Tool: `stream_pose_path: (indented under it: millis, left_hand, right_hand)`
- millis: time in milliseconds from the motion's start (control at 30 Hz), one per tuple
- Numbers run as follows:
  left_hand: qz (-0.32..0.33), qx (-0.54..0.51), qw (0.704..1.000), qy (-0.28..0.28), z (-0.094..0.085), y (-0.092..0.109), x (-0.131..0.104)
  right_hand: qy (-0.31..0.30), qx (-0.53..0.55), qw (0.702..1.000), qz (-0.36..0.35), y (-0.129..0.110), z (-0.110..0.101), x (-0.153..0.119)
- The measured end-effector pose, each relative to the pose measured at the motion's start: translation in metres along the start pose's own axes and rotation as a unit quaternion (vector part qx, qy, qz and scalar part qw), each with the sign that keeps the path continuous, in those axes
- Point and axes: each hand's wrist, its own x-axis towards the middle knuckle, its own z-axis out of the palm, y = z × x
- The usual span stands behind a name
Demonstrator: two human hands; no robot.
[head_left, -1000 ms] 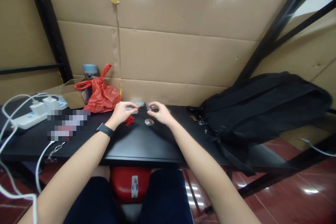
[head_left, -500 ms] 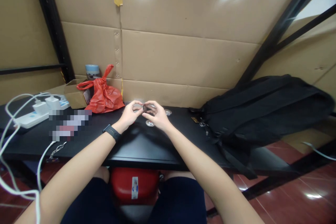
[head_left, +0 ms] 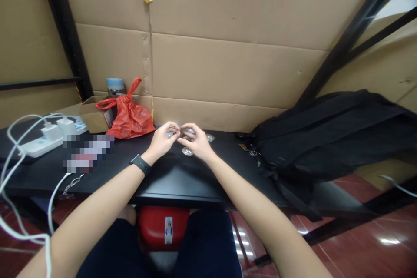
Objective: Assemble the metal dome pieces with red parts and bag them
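Over the black table, my left hand (head_left: 162, 140) and my right hand (head_left: 197, 141) meet with curled fingers and thumbs, fingertips almost touching. Both are closed in a pinch around something small between the fingertips; it is too blurred and covered to name. Just below my right hand lies a small clear round disc-like piece (head_left: 187, 151) with a reddish spot in it. Another clear round piece (head_left: 210, 138) rests to the right of that hand. More shiny clear bits show through the gaps of my fingers, partly hidden. A dark watch band (head_left: 140, 164) circles my left wrist.
A red plastic bag (head_left: 132, 119) stands by a small cardboard box (head_left: 93, 115) and a blue-lidded jar (head_left: 115, 86). On the left lies a white power strip (head_left: 35, 145) with loose cables. A black backpack (head_left: 339, 134) covers the right end. Cardboard (head_left: 221, 69) walls the back.
My hands stay together in nearly the same place, with fingers slightly shifted. The dark round edge between them shows less now. My right leg has moved left, and the view has tilted slightly.
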Motion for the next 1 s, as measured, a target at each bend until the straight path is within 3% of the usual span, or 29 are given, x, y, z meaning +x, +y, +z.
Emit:
stream_pose_path:
  millis: [100, 200, 333, 533, 767, 1000]
  left_hand:
    - [0.025, 0.049, 0.998, 0.000, -0.001, 0.005, -0.002]
    - [0.016, 0.035, 0.999, 0.019, 0.000, 0.009, -0.004]
    - [-0.002, -0.010, 0.999, 0.036, 0.000, 0.011, -0.004]
    - [0.021, 0.009, 1.000, 0.020, -0.001, 0.010, -0.003]
    - [0.037, 0.064, 0.997, -0.010, 0.002, 0.010, -0.005]
    - [-0.051, -0.082, 0.995, 0.002, 0.005, 0.001, 0.000]
  right_hand:
    - [0.018, 0.036, 0.999, 0.008, 0.000, 0.000, 0.001]
    - [0.035, 0.053, 0.998, 0.021, 0.002, -0.003, 0.002]
    - [0.004, 0.085, 0.996, 0.035, 0.002, -0.008, 0.002]
    - [-0.021, 0.120, 0.991, 0.062, 0.000, -0.010, 0.000]
    - [-0.001, 0.115, 0.992, 0.050, 0.002, -0.010, 0.001]
    - [0.019, 0.080, 0.995, 0.054, -0.003, -0.010, 0.001]
